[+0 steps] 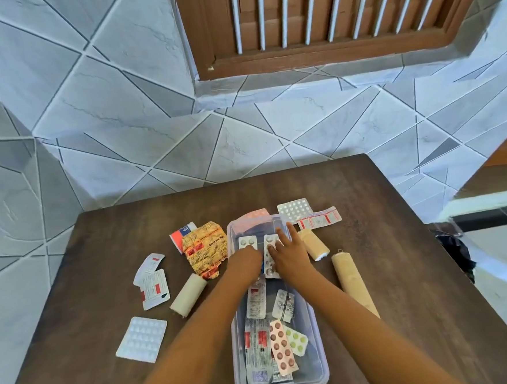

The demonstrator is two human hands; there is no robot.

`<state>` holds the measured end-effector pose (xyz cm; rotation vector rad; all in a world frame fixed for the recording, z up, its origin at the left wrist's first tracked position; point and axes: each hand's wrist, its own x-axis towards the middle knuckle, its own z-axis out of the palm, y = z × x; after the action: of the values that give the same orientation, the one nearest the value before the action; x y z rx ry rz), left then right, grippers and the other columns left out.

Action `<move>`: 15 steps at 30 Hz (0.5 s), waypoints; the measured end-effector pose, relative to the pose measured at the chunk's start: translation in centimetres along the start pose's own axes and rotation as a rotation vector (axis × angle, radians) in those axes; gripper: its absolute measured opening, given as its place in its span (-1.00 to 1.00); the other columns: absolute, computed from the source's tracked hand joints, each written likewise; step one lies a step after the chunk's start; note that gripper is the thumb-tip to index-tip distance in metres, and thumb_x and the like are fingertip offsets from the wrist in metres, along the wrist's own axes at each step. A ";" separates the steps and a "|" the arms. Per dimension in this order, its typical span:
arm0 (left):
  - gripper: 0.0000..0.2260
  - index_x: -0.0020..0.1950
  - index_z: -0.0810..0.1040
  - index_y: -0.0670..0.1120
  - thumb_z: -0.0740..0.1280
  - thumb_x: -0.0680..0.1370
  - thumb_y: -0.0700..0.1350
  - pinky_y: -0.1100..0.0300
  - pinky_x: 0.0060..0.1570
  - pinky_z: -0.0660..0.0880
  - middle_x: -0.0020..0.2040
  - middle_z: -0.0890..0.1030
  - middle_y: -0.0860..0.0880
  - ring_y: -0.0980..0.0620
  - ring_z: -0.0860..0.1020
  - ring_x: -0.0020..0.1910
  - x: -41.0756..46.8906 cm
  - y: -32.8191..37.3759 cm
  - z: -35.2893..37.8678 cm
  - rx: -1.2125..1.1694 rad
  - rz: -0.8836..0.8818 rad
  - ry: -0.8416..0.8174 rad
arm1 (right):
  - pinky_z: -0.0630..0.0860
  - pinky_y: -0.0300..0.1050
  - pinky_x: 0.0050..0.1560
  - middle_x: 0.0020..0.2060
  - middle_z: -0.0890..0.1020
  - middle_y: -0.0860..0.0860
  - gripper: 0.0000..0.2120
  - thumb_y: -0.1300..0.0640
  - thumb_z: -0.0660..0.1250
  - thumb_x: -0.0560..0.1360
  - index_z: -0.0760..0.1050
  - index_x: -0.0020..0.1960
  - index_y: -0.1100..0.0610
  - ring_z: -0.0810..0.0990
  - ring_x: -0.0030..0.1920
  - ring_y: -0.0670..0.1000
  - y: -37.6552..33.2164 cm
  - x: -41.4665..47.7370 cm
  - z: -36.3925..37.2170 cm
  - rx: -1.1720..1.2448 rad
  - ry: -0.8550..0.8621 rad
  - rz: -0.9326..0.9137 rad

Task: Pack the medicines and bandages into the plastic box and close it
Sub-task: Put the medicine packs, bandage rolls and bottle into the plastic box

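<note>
A clear plastic box (318,349) lies open on the brown table (418,285), with several blister strips inside, among them a pink strip (283,351) and a green one (297,340). Both my hands reach into the box's far end. My left hand (246,259) rests fingers down on a small silver strip (246,242). My right hand (286,254) lies flat, fingers spread, on a long silver strip (270,265). Outside the box lie a white bandage roll (188,295), two beige bandage rolls (313,243) (353,283), a crumpled gold strip (205,249) and a white blister sheet (142,339).
More strips lie behind the box: a silver sheet (295,210) and a red-and-white strip (319,218). Two white strips (152,283) lie at the left. I see no lid. A tiled wall rises behind the table; a white chair (493,205) stands at the right.
</note>
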<state>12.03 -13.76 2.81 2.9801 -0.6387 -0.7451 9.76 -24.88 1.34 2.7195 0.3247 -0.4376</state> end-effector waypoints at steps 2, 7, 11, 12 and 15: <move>-0.64 0.33 0.43 -0.12 0.26 0.53 -0.25 0.06 0.12 0.50 0.25 0.54 -0.18 -0.15 0.54 0.19 -0.3 0.2 -0.1 -0.042 0.007 0.008 | -0.28 0.18 0.48 0.46 0.28 0.10 -0.56 -0.01 0.07 0.59 0.22 0.43 0.11 -0.10 0.53 0.13 0.2 -0.2 0.0 0.136 0.069 -0.015; -0.67 0.36 0.43 -0.09 0.23 0.58 -0.17 0.21 0.22 0.44 0.34 0.50 -0.07 -0.05 0.51 0.26 -1.1 1.9 -0.9 -0.353 -0.039 0.201 | 0.24 0.10 0.42 0.36 0.42 0.20 -0.60 0.20 0.21 0.50 0.37 0.34 0.20 0.35 0.38 0.23 1.9 -4.8 1.3 0.839 0.538 0.120; -0.72 0.29 0.50 -0.08 0.23 0.58 -0.18 0.17 0.18 0.47 0.26 0.56 -0.10 -0.09 0.56 0.18 -1.4 5.1 -1.8 -0.406 0.039 0.278 | 0.43 -0.02 0.23 0.34 0.40 0.12 -0.56 0.14 0.24 0.50 0.31 0.36 0.15 0.42 0.28 0.14 5.1 -9.9 4.4 0.988 0.391 0.489; -0.71 0.29 0.49 -0.07 0.23 0.58 -0.17 0.15 0.21 0.45 0.28 0.55 -0.11 -0.11 0.54 0.21 -1.3 6.3 -1.9 -0.368 0.098 0.277 | 0.45 -0.01 0.21 0.34 0.38 0.10 -0.53 0.08 0.25 0.50 0.28 0.37 0.12 0.42 0.27 0.13 5.8 -10.8 5.2 0.971 0.308 0.555; -0.61 0.37 0.40 -0.06 0.28 0.54 -0.06 0.04 0.34 0.34 0.36 0.47 -0.16 -0.15 0.42 0.33 -0.1 9.0 -2.1 -0.134 0.202 0.210 | 0.51 0.01 0.17 0.31 0.39 0.10 -0.42 -0.07 0.34 0.43 0.25 0.37 0.08 0.45 0.25 0.12 6.6 -12.2 6.5 0.980 0.119 0.641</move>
<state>9.41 -22.18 5.61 2.7667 -0.8242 -0.4362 -1.32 -35.41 1.80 3.5111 -0.9699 -0.2746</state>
